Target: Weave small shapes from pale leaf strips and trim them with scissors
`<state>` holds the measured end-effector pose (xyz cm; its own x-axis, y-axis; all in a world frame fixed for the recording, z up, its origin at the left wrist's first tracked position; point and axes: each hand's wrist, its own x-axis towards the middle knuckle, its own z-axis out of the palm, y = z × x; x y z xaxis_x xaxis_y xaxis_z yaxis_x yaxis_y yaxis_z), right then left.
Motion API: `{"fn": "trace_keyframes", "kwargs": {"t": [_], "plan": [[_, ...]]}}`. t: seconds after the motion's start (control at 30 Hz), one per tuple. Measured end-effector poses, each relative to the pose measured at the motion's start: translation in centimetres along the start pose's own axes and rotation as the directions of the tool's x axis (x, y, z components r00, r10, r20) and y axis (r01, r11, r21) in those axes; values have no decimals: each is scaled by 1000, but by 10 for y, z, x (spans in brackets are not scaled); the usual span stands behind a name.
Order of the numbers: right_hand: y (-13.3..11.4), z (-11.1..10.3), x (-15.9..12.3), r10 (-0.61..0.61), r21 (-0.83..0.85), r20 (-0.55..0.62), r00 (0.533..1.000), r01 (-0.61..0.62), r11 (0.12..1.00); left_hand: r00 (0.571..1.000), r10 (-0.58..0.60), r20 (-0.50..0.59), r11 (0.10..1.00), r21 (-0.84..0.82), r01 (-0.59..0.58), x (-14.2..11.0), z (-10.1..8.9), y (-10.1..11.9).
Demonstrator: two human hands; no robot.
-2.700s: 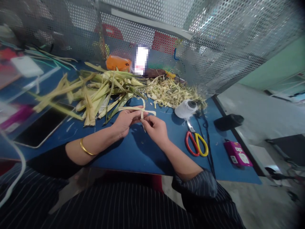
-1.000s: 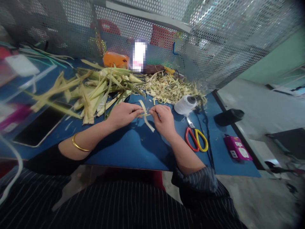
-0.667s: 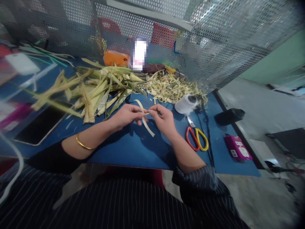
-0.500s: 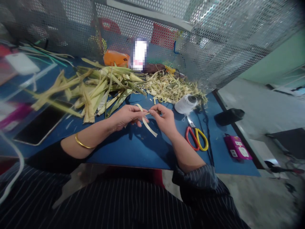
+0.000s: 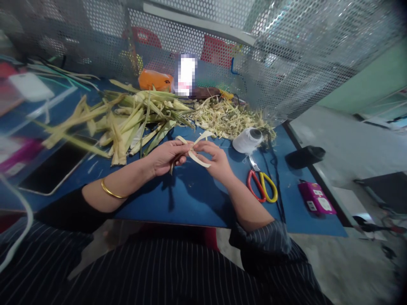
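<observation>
Pale strips of what looks like corn husk (image 5: pixel 199 160) fan out between my hands over the blue table. My left hand (image 5: pixel 170 156) pinches them where they meet, and a thin darker end hangs below its fingers. The fingertips of my right hand (image 5: pixel 213 157) close on the same joint from the other side. A fine thread seems to run from there toward the white thread spool (image 5: pixel 244 140). Scissors (image 5: pixel 262 185) with one red and one yellow handle lie to the right of my right hand.
A heap of corn husks (image 5: pixel 133 112) and a pile of shredded husk (image 5: pixel 222 114) lie behind my hands. At left is a dark phone (image 5: pixel 59 167). A black cylinder (image 5: pixel 305 156) and a magenta pack (image 5: pixel 316 197) are at right. A perforated metal screen (image 5: pixel 178 34) stands behind.
The husk strips have turned and spread into several directions, one now pointing up and right. My right hand has shifted slightly down and its fingers have moved round the joint.
</observation>
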<state>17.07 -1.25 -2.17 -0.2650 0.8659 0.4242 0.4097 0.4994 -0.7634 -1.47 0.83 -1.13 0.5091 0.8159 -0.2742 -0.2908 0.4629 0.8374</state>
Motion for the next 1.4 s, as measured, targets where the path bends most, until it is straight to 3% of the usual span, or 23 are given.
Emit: {"fn": "trace_keyframes", "kwargs": {"t": [0.17, 0.3, 0.37, 0.43, 0.5, 0.57, 0.63, 0.67, 0.73, 0.77, 0.83, 0.9, 0.97, 1.03, 1.1, 1.2, 1.4], "plan": [[13, 9, -2, -38, -257, 6, 999, 38, 966, 997, -48, 57, 998, 39, 46, -1, 1, -4], [19, 2, 1, 22, -258, 29, 999, -13, 966, 999, 40, -11, 986, 163, -38, -4, 4, -2], [17, -8, 2, 78, -228, -166, 983, -115, 967, 993, 114, -43, 958, 270, -98, -6, 6, 0], [12, -17, 3, 98, -167, -435, 895, -187, 968, 987, 162, -12, 910, 390, -144, -8, 8, 2], [4, -24, 2, 73, -130, -555, 829, -172, 976, 985, 165, 46, 858, 485, -167, -10, 11, 2], [-5, -24, 1, 68, -137, -480, 875, -151, 979, 986, 130, 106, 820, 548, -167, -12, 13, 0], [-11, -18, -1, 151, -104, -256, 955, -183, 978, 985, 95, 145, 765, 622, -165, -15, 15, -3], [-12, -14, -2, 221, -51, -126, 967, -229, 972, 984, 88, 153, 717, 676, -169, -16, 16, -5], [-13, -5, -3, 351, 123, 62, 934, -356, 926, 984, 98, 152, 582, 793, -180, -18, 18, -9], [-13, -2, -4, 390, 219, 96, 916, -402, 889, 983, 114, 147, 513, 838, -185, -18, 19, -11], [-14, 3, -5, 414, 358, 48, 909, -403, 843, 980, 148, 131, 436, 881, -183, -18, 19, -13], [-18, 4, -7, 356, 337, -84, 931, -310, 889, 983, 159, 92, 489, 858, -160, -15, 17, -14], [-23, 4, -10, 188, 133, -200, 962, -164, 977, 991, 135, 16, 659, 745, -102, -11, 15, -13], [-28, 5, -15, -50, -178, -199, 979, 15, 984, 994, 87, -72, 832, 554, -33, -8, 14, -11], [-30, 8, -19, -226, -433, -95, 970, 164, 886, 989, 34, -147, 933, 359, 22, -6, 14, -9], [-29, 13, -23, -324, -609, -4, 946, 255, 751, 983, -30, -183, 986, 154, 59, -6, 15, -7], [-28, 14, -21, -413, -739, -60, 909, 238, 630, 993, -69, -98, 998, -13, 68, -7, 13, -6]]}}
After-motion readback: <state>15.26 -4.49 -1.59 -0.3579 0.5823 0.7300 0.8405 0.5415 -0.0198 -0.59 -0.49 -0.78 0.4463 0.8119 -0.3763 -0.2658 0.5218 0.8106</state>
